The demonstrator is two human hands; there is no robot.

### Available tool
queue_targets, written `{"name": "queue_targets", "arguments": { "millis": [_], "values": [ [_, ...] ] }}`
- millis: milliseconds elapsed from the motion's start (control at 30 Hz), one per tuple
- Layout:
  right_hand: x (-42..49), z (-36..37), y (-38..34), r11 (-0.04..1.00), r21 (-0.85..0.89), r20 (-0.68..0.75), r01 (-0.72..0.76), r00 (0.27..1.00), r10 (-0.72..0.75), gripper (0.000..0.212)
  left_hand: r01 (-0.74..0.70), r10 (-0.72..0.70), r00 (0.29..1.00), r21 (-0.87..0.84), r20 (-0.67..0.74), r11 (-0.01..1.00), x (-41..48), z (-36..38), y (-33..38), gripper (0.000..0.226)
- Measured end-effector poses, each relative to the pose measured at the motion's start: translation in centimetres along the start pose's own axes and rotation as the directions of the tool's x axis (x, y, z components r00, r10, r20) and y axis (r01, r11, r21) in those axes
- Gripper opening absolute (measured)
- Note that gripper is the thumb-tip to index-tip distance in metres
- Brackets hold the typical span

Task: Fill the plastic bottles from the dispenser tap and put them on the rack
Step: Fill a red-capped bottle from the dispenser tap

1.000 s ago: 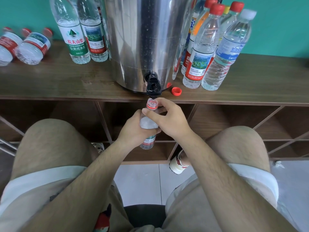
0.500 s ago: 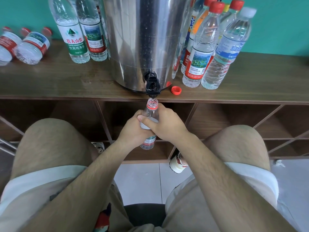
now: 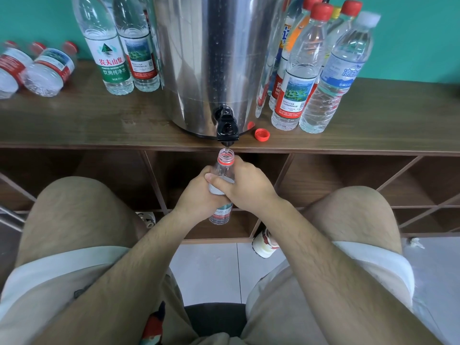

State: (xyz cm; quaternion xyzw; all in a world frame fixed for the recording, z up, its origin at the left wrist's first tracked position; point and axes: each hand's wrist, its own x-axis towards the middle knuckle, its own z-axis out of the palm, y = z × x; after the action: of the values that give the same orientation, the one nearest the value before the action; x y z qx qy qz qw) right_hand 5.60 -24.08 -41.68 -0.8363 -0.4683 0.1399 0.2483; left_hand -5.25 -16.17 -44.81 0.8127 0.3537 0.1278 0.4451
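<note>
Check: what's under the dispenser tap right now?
An uncapped bottle, mouth just below the tap, gripped by the left hand and right hand. Their grip covers its middle, so the water level is hidden.

teal wall (image 3: 410, 46) behind a dark wooden rack (image 3: 74, 125) with open compartments; pale grey tiled floor (image 3: 211, 270) below

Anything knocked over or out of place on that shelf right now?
Some capped bottles lie on their sides at the far left of the shelf top, and a loose red cap sits beside the dispenser.
</note>
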Motion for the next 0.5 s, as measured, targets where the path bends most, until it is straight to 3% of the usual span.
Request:
{"name": "queue_targets", "arguments": {
  "millis": [500],
  "values": [
    [0.08,0.09,0.06,1.000,-0.011,-0.023,0.008,1.000,-0.008,0.064,-0.003,0.003,1.000,-0.013,0.004,1.000,0.05,0.00,-0.16,0.061]
  ]
}}
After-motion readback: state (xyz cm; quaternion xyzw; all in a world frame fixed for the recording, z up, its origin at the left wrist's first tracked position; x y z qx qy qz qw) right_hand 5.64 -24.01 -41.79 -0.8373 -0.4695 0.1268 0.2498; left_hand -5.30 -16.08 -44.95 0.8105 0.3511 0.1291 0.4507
